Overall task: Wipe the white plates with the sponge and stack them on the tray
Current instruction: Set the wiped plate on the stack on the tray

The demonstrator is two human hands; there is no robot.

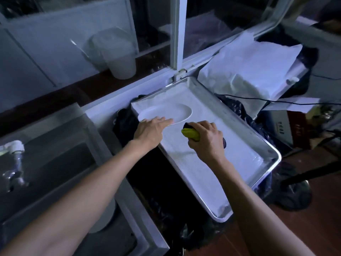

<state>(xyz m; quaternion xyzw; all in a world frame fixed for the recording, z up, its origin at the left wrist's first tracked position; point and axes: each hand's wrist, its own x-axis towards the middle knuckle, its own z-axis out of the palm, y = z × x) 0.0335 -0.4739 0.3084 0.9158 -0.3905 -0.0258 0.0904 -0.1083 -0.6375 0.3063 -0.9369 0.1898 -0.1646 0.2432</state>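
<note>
Dim kitchen corner, window frames behind, steel sink [55,163] at 9 o'clock with a tap [15,154] at its left edge. Metal tray [265,148] runs diagonally through frame centre, lined with something white. One white plate [171,112] lies flat at the tray's far-left end, about 11 o'clock from centre. Left hand [150,132] reaches in from 7 o'clock — fingers straight, tips resting on the plate's near rim, not curled round it. Right hand [207,141] sits just right of the plate, at its 4 o'clock, hovering over the tray, clenched round a yellow-green sponge [191,134] with a dark side. Sponge close to the plate rim but apart from it. White plastic-wrapped bundle [249,71] at 1 o'clock beyond the tray — contents unclear.
</note>
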